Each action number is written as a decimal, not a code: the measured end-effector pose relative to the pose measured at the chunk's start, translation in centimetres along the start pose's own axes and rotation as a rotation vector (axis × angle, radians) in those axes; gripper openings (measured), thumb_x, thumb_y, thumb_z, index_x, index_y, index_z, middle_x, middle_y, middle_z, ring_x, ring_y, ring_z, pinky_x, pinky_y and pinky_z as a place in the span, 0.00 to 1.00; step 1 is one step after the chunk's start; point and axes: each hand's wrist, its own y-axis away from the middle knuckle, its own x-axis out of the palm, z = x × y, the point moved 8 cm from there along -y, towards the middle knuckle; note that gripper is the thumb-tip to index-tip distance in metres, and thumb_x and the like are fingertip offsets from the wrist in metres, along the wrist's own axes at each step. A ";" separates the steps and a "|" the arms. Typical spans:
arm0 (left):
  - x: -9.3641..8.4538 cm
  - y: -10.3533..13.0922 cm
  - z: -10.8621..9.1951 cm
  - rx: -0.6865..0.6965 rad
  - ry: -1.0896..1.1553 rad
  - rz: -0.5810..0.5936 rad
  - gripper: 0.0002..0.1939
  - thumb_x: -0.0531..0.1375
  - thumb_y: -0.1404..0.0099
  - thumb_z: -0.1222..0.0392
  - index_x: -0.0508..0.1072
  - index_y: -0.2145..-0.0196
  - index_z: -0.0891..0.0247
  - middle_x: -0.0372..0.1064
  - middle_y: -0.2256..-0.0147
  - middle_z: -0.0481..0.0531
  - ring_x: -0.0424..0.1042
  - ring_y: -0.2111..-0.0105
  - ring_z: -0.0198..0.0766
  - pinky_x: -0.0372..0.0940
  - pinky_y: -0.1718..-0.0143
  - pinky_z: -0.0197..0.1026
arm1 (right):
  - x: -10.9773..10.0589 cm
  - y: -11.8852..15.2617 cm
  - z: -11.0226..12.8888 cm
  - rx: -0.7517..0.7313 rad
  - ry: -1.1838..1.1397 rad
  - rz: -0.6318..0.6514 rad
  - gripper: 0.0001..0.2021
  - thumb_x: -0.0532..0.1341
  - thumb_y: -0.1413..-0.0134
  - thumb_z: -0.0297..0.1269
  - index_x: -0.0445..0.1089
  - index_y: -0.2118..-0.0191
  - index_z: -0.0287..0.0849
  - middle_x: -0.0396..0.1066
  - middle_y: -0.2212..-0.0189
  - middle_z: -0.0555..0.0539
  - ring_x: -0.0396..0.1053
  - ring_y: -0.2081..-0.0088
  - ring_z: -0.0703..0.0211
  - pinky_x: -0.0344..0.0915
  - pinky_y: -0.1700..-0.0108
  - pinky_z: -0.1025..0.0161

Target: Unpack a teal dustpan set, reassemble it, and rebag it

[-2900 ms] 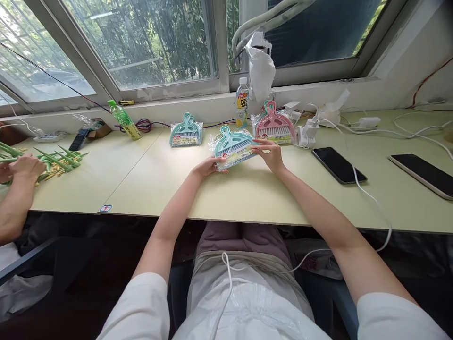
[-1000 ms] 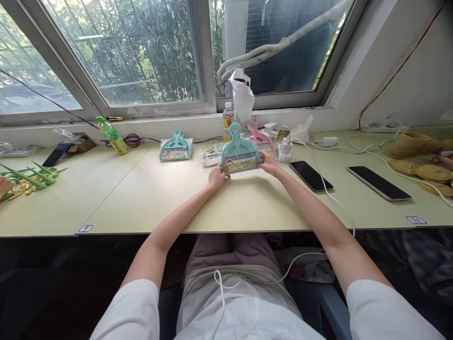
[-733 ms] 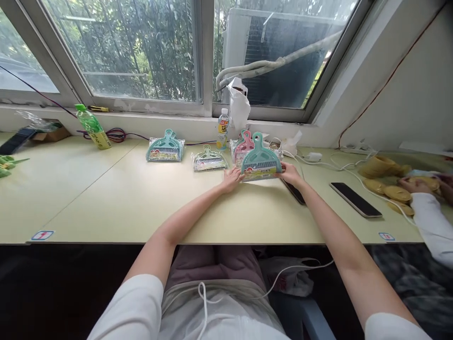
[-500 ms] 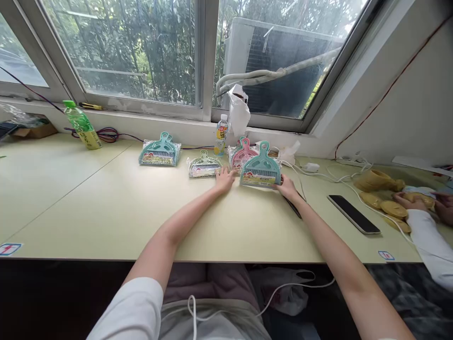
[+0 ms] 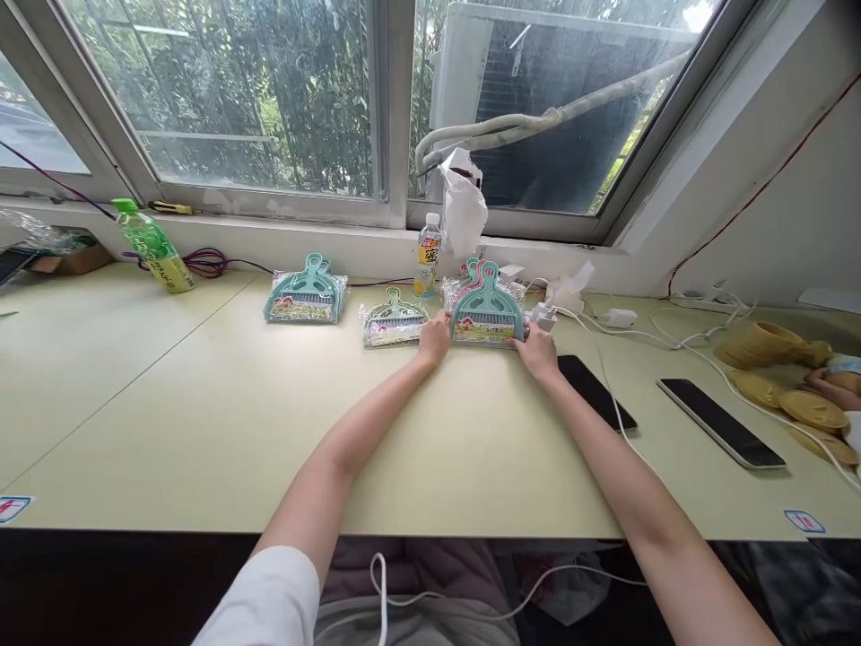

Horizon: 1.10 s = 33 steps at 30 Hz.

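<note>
A teal dustpan and brush set (image 5: 487,309) in clear wrapping stands at the back of the table, handle up. My right hand (image 5: 536,352) grips its right edge, thumb in front. My left hand (image 5: 435,337) closes on its left edge. Behind it a pink dustpan set (image 5: 464,285) is mostly hidden. Just left of my left hand, a pale green dustpan set (image 5: 393,321) leans back in its wrapping. Another teal dustpan set (image 5: 306,292) stands farther left.
A drink bottle (image 5: 428,256) and white paper (image 5: 464,208) stand by the window. A green-capped bottle (image 5: 153,247) tilts at left. Two phones (image 5: 595,392), (image 5: 719,422), cables and a charger (image 5: 543,316) lie right. Another person's hand (image 5: 834,388) is beside yellow pieces (image 5: 813,409).
The teal dustpan set has shifted left, now covering most of the pink one. My left hand has left the pale green set for the teal set's left edge. A phone beneath my right arm shows more.
</note>
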 end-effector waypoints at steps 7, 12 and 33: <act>-3.0 2.6 -4.4 0.302 -0.060 -0.199 0.19 0.45 0.28 0.62 0.61 0.42 0.62 0.55 0.36 0.62 0.56 0.36 0.46 0.52 0.38 0.51 | -0.3 -0.9 1.8 0.051 0.270 0.127 0.31 0.59 0.39 0.43 0.53 0.35 0.34 0.72 0.55 0.23 0.72 0.50 0.31 0.65 0.50 0.41; 3.2 7.8 -10.4 0.923 -0.196 0.353 0.16 0.47 0.30 0.64 0.73 0.55 0.62 0.71 0.50 0.60 0.67 0.45 0.43 0.58 0.41 0.46 | 0.0 -2.2 1.4 0.057 0.313 0.235 0.39 0.60 0.41 0.45 0.47 0.33 0.26 0.68 0.51 0.17 0.70 0.48 0.28 0.65 0.51 0.41; -9.2 7.6 0.2 0.634 -0.136 -0.036 0.17 0.50 0.34 0.70 0.76 0.61 0.56 0.71 0.46 0.49 0.65 0.41 0.41 0.46 0.31 0.59 | 3.4 -11.4 16.9 -0.334 -0.560 -0.003 0.29 0.61 0.45 0.33 0.60 0.37 0.37 0.69 0.48 0.36 0.68 0.48 0.48 0.68 0.46 0.51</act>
